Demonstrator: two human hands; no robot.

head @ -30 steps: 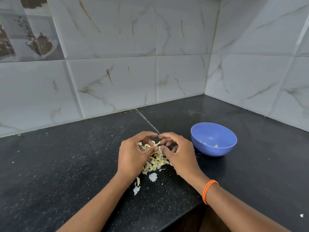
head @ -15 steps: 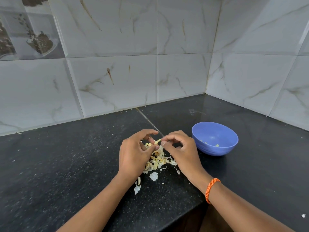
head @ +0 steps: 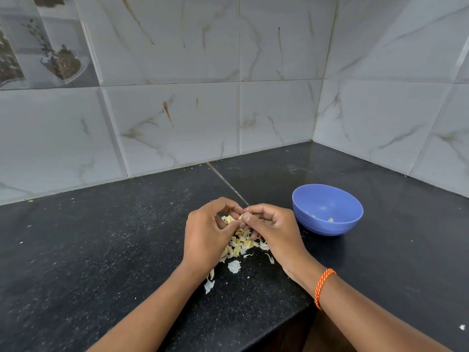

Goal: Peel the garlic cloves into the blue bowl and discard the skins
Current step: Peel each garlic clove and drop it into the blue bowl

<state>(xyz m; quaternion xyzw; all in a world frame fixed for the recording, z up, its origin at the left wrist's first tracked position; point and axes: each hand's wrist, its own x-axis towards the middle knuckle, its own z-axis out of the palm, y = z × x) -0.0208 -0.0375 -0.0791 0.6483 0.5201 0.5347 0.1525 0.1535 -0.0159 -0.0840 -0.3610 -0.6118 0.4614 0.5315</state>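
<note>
Head cam, both hands point(head: 243, 224) pinch clove, skins point(head: 241, 243) below, blue bowl point(head: 327, 209) just right

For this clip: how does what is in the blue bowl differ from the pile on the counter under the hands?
The round blue plastic bowl holds only a few small pale yellow pieces, lying apart on its floor. The pile of papery garlic skins on the black speckled stone counter is far larger, heaped, with white flakes strayed toward the near edge. Both are pale yellowish.
</note>
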